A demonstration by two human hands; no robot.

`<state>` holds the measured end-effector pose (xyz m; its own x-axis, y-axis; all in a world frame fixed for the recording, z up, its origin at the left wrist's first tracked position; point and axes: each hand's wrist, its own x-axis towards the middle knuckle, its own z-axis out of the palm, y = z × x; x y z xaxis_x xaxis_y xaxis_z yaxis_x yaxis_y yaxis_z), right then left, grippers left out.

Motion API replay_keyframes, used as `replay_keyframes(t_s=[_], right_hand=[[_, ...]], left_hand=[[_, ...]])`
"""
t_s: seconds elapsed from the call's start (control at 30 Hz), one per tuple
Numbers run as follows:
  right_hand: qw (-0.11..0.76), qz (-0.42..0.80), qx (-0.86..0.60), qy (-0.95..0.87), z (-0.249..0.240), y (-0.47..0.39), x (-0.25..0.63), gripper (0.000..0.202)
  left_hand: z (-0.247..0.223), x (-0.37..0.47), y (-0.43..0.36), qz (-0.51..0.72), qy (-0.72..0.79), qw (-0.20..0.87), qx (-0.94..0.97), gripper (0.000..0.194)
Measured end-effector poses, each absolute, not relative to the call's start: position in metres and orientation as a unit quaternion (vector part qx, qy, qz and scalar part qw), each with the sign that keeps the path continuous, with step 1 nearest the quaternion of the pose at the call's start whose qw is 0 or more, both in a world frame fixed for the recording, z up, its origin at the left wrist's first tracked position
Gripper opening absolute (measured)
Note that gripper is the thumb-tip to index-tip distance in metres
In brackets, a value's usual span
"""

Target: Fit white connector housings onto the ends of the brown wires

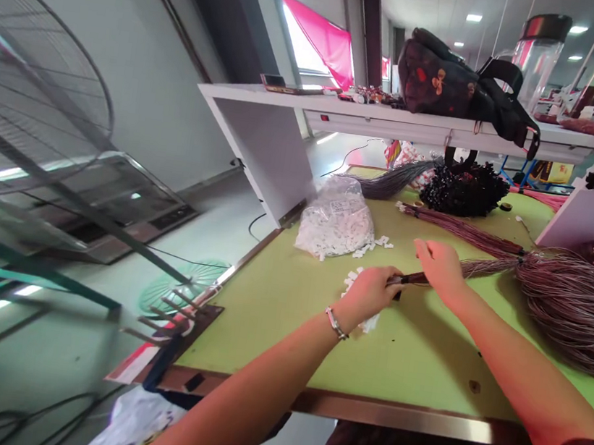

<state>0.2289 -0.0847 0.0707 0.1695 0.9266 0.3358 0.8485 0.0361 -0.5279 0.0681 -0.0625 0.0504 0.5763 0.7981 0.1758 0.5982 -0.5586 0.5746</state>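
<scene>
Brown wires (570, 309), left hand (368, 295) gripping them, right hand (441, 269) alongside

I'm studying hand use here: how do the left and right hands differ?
The left hand grips the brown wire bundle; the right hand is farther along it, grip unclear. The left hand has a wrist bracelet; the right hand shows none. The left hand is nearer the plastic bag, the right nearer the wire coil. Both hands are bare.

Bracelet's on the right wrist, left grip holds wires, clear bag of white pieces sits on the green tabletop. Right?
No: the head view shows the bracelet on the left wrist. The rest stands: left grip holds wires, clear bag of white pieces sits on the green tabletop.
</scene>
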Motion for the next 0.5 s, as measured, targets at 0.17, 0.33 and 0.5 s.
replay_keyframes(t_s=[0.17,0.33,0.5], right_hand=[[0.251,0.213,-0.676,-0.659,0.044,-0.129,0.227,0.048],[0.466,0.438,-0.518,-0.568,0.007,-0.113,0.208,0.036],[0.436,0.543,-0.512,-0.502,0.014,-0.114,0.208,0.014]], left_hand=[[0.057,0.070,-0.049,0.192,0.421,0.464,0.755,0.019],[0.052,0.068,-0.046,0.179,0.370,0.595,0.691,0.032],[0.045,0.066,-0.041,0.195,0.360,0.491,0.769,0.030]])
